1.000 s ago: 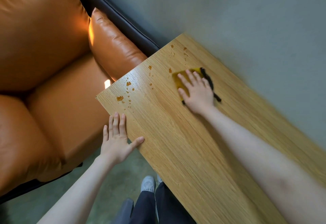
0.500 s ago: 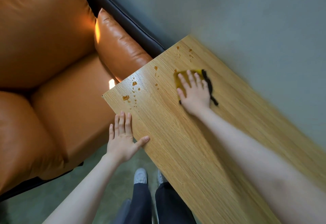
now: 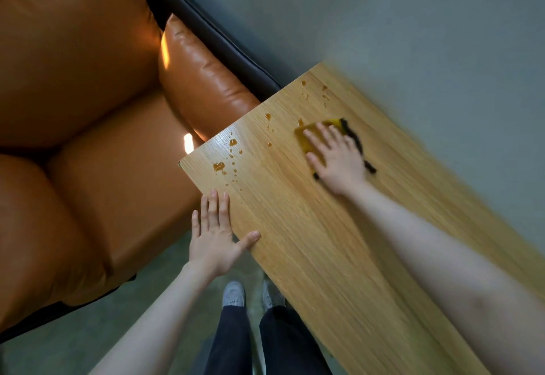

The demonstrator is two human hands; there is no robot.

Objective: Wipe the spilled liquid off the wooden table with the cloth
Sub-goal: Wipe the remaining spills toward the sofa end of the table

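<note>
My right hand (image 3: 339,162) presses flat, fingers straight, on the yellow cloth (image 3: 306,138); most of it hidden beneath; left hand (image 3: 213,239) open at the table (image 3: 324,256) edge.

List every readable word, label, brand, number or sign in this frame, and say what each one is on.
None: no text, label, brand, number or sign shows anywhere in the head view.
Wooden table: bare wood grain and brown spilled liquid only.
Yellow cloth under the right hand: no tag or print visible.
Orange sofa and white shoes: no logo visible.
</note>
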